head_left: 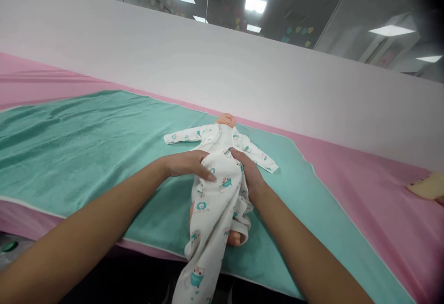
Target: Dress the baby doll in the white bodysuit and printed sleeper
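A baby doll (226,120) lies on its back on a green cloth (104,156), its head end away from me. Over it is a white printed baby romper (217,202), with both sleeves spread out to the sides. One romper leg hangs past the table's near edge; a doll foot (234,238) shows at the opening of the other. My left hand (194,163) is closed on the romper at the left of the waist, thumb on top. On the opposite side, my right hand (247,172) grips the fabric, its fingers partly hidden.
Beneath the green cloth lies a pink cover (374,179). A white wall panel (222,70) with glass above stands behind the table. At the far right edge is a pale, flat object (425,187) that I cannot identify.
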Available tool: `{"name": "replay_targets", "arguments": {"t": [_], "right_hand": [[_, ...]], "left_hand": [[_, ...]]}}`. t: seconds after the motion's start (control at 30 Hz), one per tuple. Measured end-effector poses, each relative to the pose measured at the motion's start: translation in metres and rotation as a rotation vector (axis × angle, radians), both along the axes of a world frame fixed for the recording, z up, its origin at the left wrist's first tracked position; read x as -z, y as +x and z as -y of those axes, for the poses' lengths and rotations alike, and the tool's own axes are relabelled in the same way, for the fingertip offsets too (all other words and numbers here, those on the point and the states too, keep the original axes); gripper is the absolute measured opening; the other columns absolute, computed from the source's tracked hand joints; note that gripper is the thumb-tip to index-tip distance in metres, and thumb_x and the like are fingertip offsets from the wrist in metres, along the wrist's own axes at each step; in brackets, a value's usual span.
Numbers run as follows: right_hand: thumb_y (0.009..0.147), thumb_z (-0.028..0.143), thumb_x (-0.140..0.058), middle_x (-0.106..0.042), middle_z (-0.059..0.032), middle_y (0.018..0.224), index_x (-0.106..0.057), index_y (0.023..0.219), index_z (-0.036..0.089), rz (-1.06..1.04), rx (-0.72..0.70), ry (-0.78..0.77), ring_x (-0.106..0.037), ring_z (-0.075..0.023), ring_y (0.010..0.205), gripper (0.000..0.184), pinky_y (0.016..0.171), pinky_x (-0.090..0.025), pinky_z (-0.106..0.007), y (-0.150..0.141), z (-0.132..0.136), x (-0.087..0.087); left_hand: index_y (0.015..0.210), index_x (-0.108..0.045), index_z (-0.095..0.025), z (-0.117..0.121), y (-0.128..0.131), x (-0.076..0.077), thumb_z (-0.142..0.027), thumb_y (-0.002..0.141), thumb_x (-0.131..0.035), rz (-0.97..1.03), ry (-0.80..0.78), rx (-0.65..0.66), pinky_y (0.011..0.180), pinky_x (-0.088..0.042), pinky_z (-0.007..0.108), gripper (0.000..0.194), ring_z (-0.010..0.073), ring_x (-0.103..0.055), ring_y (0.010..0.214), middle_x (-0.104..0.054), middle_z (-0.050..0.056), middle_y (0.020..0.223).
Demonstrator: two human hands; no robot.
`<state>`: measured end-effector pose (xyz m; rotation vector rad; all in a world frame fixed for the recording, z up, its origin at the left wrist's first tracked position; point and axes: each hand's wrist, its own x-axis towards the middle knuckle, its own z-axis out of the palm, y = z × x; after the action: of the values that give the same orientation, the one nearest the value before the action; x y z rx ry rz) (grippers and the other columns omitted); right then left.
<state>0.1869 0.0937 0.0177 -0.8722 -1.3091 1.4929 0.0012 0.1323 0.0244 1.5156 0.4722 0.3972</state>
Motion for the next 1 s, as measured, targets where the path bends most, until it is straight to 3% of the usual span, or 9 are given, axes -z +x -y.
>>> {"name": "replay_targets", "arguments": {"t": [0.13, 0.27, 0.33, 0.43, 0.53, 0.63, 0.83, 0.93, 1.0], "right_hand": [[0.065, 0.05, -0.069, -0.068, -0.0049, 0.088, -0.061, 0.102, 0.018, 0.127, -0.211, -0.045, -0.064, -0.0218, 0.078, 0.049, 0.069, -0.049, -0.033, 0.003, 0.007, -0.006], [0.058, 0.033, -0.078, -0.068, -0.0053, 0.091, -0.062, 0.101, 0.019, 0.286, -0.365, -0.113, -0.064, -0.023, 0.083, 0.048, 0.071, -0.051, -0.035, 0.007, 0.013, -0.007], [0.061, 0.036, -0.076, -0.068, -0.0053, 0.09, -0.061, 0.104, 0.019, 0.145, -0.284, -0.1, -0.064, -0.0233, 0.083, 0.049, 0.073, -0.052, -0.036, 0.006, 0.013, -0.003], [0.065, 0.045, -0.071, -0.068, -0.0056, 0.089, -0.058, 0.11, 0.019, -0.06, -0.15, -0.07, -0.064, -0.0249, 0.085, 0.054, 0.075, -0.051, -0.038, 0.006, 0.01, 0.002], [0.068, 0.055, -0.064, -0.068, -0.0061, 0.092, -0.056, 0.114, 0.02, -0.058, -0.067, -0.082, -0.063, -0.0263, 0.092, 0.059, 0.077, -0.05, -0.039, 0.007, 0.008, 0.003], [0.068, 0.058, -0.063, -0.068, -0.007, 0.093, -0.055, 0.116, 0.02, -0.009, -0.09, -0.084, -0.062, -0.0268, 0.094, 0.062, 0.078, -0.05, -0.039, 0.009, 0.009, 0.0], [0.064, 0.039, -0.073, -0.068, -0.0067, 0.091, -0.059, 0.11, 0.019, 0.171, -0.435, -0.13, -0.064, -0.0245, 0.083, 0.052, 0.071, -0.051, -0.036, 0.01, 0.016, -0.007], [0.062, 0.027, -0.074, -0.069, -0.0055, 0.089, -0.06, 0.108, 0.019, 0.221, -0.513, -0.187, -0.064, -0.0241, 0.079, 0.049, 0.069, -0.052, -0.038, 0.009, 0.018, -0.004], [0.062, 0.026, -0.072, -0.069, -0.0054, 0.087, -0.061, 0.106, 0.019, 0.136, -0.414, -0.187, -0.064, -0.0255, 0.08, 0.047, 0.07, -0.052, -0.041, 0.01, 0.018, 0.002]], "left_hand": [[0.087, -0.054, -0.017, 0.002, 0.006, 0.008, -0.021, 0.068, -0.069, 0.36, -0.079, -0.252, 0.064, -0.044, 0.022, 0.024, 0.0127, -0.058, 0.07, -0.06, 0.0, 0.079], [0.084, -0.052, -0.016, 0.003, 0.01, 0.013, -0.022, 0.068, -0.068, 0.41, -0.092, -0.348, 0.057, -0.042, 0.019, 0.023, 0.0097, -0.056, 0.063, -0.057, -0.002, 0.075], [0.087, -0.054, -0.016, 0.003, 0.01, 0.011, -0.025, 0.069, -0.069, 0.373, -0.098, -0.325, 0.058, -0.043, 0.019, 0.025, 0.0108, -0.057, 0.066, -0.059, 0.0, 0.078], [0.093, -0.059, -0.014, 0.005, 0.006, 0.005, -0.029, 0.069, -0.07, 0.184, -0.088, -0.119, 0.068, -0.046, 0.025, 0.031, 0.0166, -0.06, 0.079, -0.063, 0.006, 0.087], [0.092, -0.063, -0.014, 0.008, 0.003, -0.001, -0.024, 0.063, -0.075, -0.011, 0.014, 0.039, 0.075, -0.047, 0.029, 0.033, 0.02, -0.06, 0.086, -0.066, 0.006, 0.092], [0.093, -0.062, -0.015, 0.011, 0.004, -0.001, -0.022, 0.065, -0.073, 0.065, 0.042, -0.022, 0.077, -0.046, 0.03, 0.031, 0.0201, -0.06, 0.088, -0.065, 0.006, 0.093], [0.083, -0.053, -0.014, 0.008, 0.01, 0.01, -0.028, 0.068, -0.071, 0.448, -0.094, -0.314, 0.061, -0.044, 0.022, 0.027, 0.012, -0.058, 0.067, -0.059, 0.001, 0.075], [0.08, -0.052, -0.015, 0.008, 0.011, 0.011, -0.033, 0.073, -0.068, 0.422, -0.097, -0.308, 0.057, -0.043, 0.021, 0.025, 0.0107, -0.056, 0.063, -0.058, 0.0, 0.073], [0.084, -0.056, -0.015, 0.008, 0.01, 0.009, -0.039, 0.075, -0.064, 0.367, -0.07, -0.255, 0.059, -0.044, 0.023, 0.026, 0.0131, -0.058, 0.069, -0.061, 0.002, 0.079]]}}
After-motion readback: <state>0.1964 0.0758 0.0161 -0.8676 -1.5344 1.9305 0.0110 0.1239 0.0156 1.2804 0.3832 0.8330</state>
